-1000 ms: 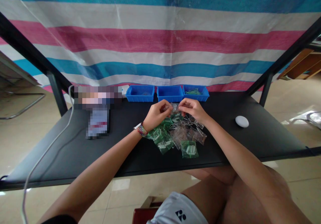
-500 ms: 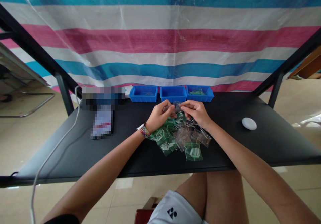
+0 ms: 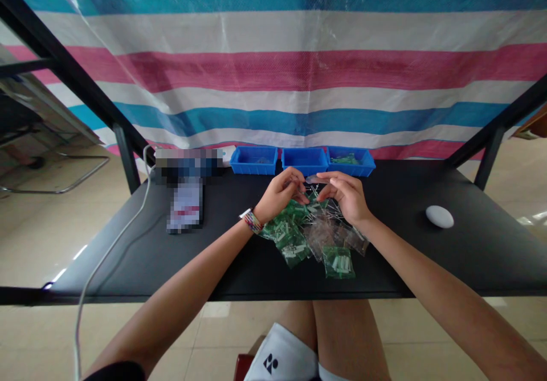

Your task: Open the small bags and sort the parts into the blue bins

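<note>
My left hand (image 3: 282,193) is closed, its thumb and fingers pinching one side of a small clear plastic bag (image 3: 312,179). The opposite side of that bag is between the fingers of my right hand (image 3: 346,193); what it contains cannot be made out. Both hands are just above a pile on the table. Green-tinted bags of white plugs (image 3: 290,243) lie on its left and front, and one such bag (image 3: 339,262) is nearest the table's edge. Clear bags with brownish contents (image 3: 320,236) and loose metal screws or pins (image 3: 327,211) lie among them, partly hidden by my right hand.
Behind the hands stand three blue bins: the left bin (image 3: 254,169) and right bin (image 3: 350,169) hold small parts, the middle bin (image 3: 304,170) shows none. A white oval object (image 3: 440,217) lies right; a white cable (image 3: 115,250) crosses the left side of the black table (image 3: 141,267).
The view has shifted slightly, moving the scene rightward. My right hand's fingers have spread somewhat and its grip on the small bag has changed; the pile looks the same.
</note>
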### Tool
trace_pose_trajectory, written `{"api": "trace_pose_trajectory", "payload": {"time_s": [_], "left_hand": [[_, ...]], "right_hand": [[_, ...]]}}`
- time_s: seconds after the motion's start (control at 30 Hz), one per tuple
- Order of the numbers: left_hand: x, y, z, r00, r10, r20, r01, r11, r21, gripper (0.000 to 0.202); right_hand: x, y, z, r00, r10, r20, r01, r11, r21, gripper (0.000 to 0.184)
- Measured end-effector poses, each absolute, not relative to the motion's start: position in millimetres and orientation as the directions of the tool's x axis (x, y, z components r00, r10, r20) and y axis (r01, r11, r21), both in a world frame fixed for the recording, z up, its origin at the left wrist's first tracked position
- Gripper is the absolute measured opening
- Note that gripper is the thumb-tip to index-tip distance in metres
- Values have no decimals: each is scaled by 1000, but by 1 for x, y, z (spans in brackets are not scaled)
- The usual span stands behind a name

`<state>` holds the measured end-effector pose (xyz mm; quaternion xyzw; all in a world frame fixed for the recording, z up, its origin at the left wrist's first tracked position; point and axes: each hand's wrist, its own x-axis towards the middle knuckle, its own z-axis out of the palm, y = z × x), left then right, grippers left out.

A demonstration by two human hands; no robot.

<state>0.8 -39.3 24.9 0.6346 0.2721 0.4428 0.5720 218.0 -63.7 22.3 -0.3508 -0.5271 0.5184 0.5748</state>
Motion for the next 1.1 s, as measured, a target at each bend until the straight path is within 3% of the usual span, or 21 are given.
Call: {"api": "trace_pose_trajectory", "payload": {"time_s": [0.13, 0.3, 0.57, 0.83, 0.97, 1.1], "left_hand": [[-1, -39, 24, 459, 865, 204, -137, -157, 978, 22], [-2, -42, 29, 488, 857, 164, -162, -95, 982, 42], [-1, -47, 35, 456, 863, 220, -39, -227, 973, 45], [-4, -47, 34, 440, 868, 229, 23, -266, 964, 46], [-2, -50, 37, 460, 857, 233, 30, -277, 960, 46], [-1, -52, 38, 454, 862, 224, 29, -266, 964, 47]], "right_hand": [[214, -68, 25, -85, 961, 263, -185, 244, -952, 29], [209, -71, 27, -70, 948, 310, -94, 303, -948, 29], [205, -71, 25, -78, 944, 322, -30, 321, -947, 31], [207, -70, 30, -88, 965, 249, -53, 245, -968, 58], [209, -67, 28, -98, 970, 222, -23, 221, -975, 38], [210, -65, 27, -111, 972, 209, -11, 209, -978, 38]]}}
